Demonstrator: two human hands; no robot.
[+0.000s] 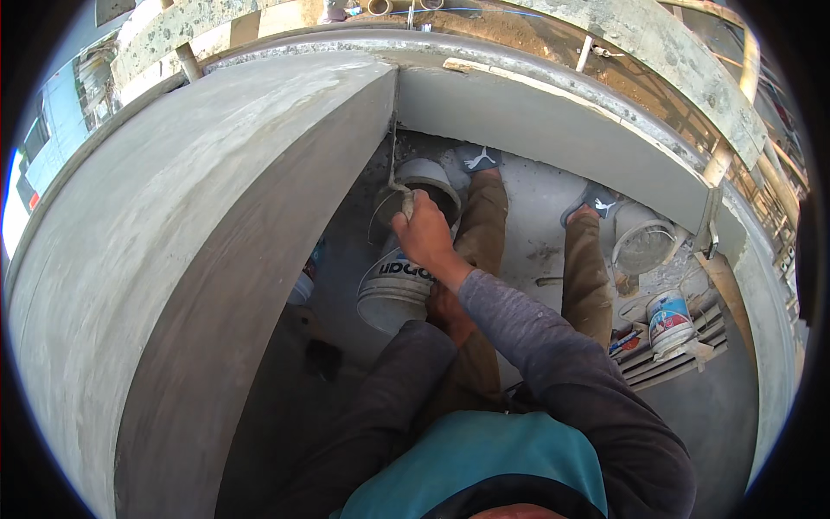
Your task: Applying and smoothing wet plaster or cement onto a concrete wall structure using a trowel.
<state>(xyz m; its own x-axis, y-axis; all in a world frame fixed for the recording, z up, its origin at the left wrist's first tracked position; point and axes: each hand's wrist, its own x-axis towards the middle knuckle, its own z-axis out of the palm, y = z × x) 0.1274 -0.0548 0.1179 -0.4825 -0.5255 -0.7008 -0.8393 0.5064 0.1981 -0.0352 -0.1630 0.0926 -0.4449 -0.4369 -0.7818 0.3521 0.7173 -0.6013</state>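
Observation:
My right hand (422, 227) is closed on the mortar-caked handle of a thin tool (399, 189), probably a trowel, over a grey container (432, 170) with a dark inside. Below that, a white bucket (383, 303) with dark lettering appears upturned, beneath or right against the container. My left hand (448, 310) is low beside this bucket, mostly behind my right forearm, with its fingers hidden.
A grey plastered wall (147, 242) runs along the left, a low parapet (553, 130) ahead. My feet (482, 157) stand on the concrete floor. At right are a bucket (644, 242) and a paint pail (670, 320) by long strips (670, 368). Scaffolding (745, 65) stands beyond.

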